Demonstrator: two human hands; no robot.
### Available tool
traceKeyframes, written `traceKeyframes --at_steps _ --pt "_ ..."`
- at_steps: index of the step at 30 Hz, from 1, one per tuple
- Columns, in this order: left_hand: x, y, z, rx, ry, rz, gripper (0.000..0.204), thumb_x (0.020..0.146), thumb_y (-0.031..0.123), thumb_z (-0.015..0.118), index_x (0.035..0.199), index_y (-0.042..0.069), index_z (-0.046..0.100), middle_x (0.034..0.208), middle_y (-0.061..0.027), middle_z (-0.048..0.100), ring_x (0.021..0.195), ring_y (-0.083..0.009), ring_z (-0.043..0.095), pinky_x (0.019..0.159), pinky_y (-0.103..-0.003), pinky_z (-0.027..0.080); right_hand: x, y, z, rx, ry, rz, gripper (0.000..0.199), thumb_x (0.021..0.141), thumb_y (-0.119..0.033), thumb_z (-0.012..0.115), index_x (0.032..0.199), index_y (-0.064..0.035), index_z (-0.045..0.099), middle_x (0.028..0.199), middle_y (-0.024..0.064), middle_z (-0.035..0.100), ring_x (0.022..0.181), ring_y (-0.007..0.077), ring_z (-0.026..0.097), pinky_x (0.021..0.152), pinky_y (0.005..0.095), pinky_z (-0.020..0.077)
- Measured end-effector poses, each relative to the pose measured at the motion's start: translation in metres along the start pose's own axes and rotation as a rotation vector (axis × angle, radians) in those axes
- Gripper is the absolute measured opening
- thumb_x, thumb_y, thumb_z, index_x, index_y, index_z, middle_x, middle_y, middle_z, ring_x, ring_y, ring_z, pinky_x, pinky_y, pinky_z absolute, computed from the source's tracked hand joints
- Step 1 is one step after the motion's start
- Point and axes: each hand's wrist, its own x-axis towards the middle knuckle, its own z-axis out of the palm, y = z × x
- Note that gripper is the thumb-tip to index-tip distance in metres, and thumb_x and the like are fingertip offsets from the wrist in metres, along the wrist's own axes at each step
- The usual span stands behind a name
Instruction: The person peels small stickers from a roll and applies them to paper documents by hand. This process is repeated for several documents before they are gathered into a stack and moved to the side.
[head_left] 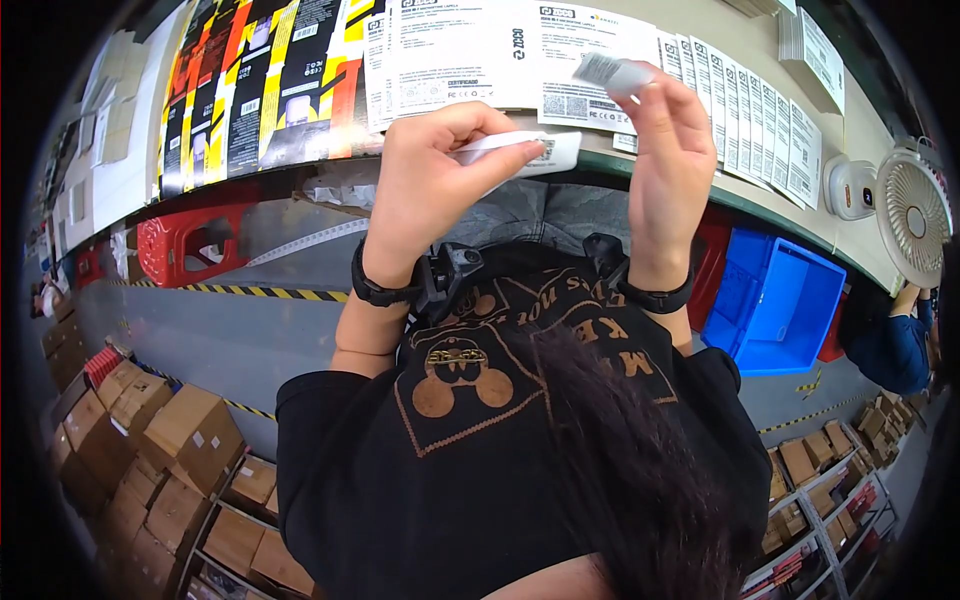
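A small printed label (610, 72), tilted between the right hand's fingertips, shows in front of a white printed panel (560, 55) on a workbench; whether the two touch cannot be told. The label looks thin, near weightless and bendable, apt to curl or crease, and perhaps tacky underneath; an edge or corner, away from the print, seems the best place to hold it. The right hand (670, 150) pinches its end between thumb and forefinger, the other fingers loosely bent.

Just on the wearer's side of the panel, the left hand (435, 165) has thumb and forefinger closed on a folded white strip (560, 155), likely slick and floppy, steadiest gripped flat near its end.

Left of the panel, the pale bench top carries black, yellow and orange cartons (290, 90). Right of it, white cards (745, 110) lie overlapped in a fan, with a round desk fan (915, 215) farther right.

Below the panel's level, a blue crate (775, 305) stands to its right and a red stool (165, 250) to its left. Farthest from the panel, behind the wearer, cardboard boxes (195, 430) and loaded shelving (825, 520) line the grey floor.
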Motion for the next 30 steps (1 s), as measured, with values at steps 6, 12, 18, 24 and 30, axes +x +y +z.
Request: traceKeyframes --at_steps 6,12,18,24,30 --pt "0.002 0.005 -0.002 -0.053 0.088 -0.030 0.013 0.072 0.009 0.071 0.080 0.001 0.065 0.065 -0.0028 0.061 0.057 -0.0046 0.053 0.060 -0.021 0.043 -0.008 0.000 0.002 0.062 -0.197 0.200 0.053 0.080 0.002 0.061 0.127 0.0016 0.038 0.098 0.0138 0.060 0.088 0.0171 0.059 0.080 0.0273 0.0477" --pt "0.007 0.000 0.000 0.358 0.098 0.293 0.012 0.070 0.008 0.069 0.079 0.003 0.065 0.062 -0.0068 0.060 0.051 -0.0178 0.055 0.087 -0.037 0.043 -0.012 -0.005 0.008 -0.207 -0.278 0.179 0.059 0.075 0.010 0.063 0.127 0.0026 0.037 0.089 0.0109 0.059 0.083 0.0157 0.060 0.074 0.0238 0.0491" --pt "0.004 -0.001 0.000 0.346 -0.039 0.152 0.012 0.072 0.013 0.068 0.075 0.002 0.064 0.062 -0.0077 0.060 0.047 -0.0220 0.053 0.091 -0.039 0.043 -0.009 -0.006 0.008 -0.283 -0.240 0.037 0.055 0.075 0.009 0.063 0.124 0.0037 0.039 0.087 0.0111 0.060 0.081 0.0151 0.060 0.074 0.0236 0.0489" --pt "-0.003 0.008 -0.016 0.559 -0.150 0.086 0.017 0.076 0.019 0.066 0.072 0.003 0.063 0.070 -0.0107 0.061 0.060 -0.0266 0.055 0.091 -0.036 0.042 0.003 -0.010 -0.003 -0.225 -0.131 -0.008 0.054 0.077 0.006 0.062 0.124 0.0044 0.036 0.089 0.0124 0.060 0.082 0.0163 0.060 0.077 0.0255 0.0487" --pt "0.007 -0.025 -0.039 0.783 0.089 0.418 0.017 0.082 0.019 0.060 0.080 0.002 0.060 0.111 -0.0195 0.055 0.102 -0.0366 0.051 0.097 -0.040 0.035 0.038 0.040 -0.022 -0.009 0.000 -0.026 0.064 0.084 0.001 0.056 0.134 0.0030 0.017 0.099 0.0171 0.057 0.092 0.0199 0.058 0.085 0.0291 0.0461"
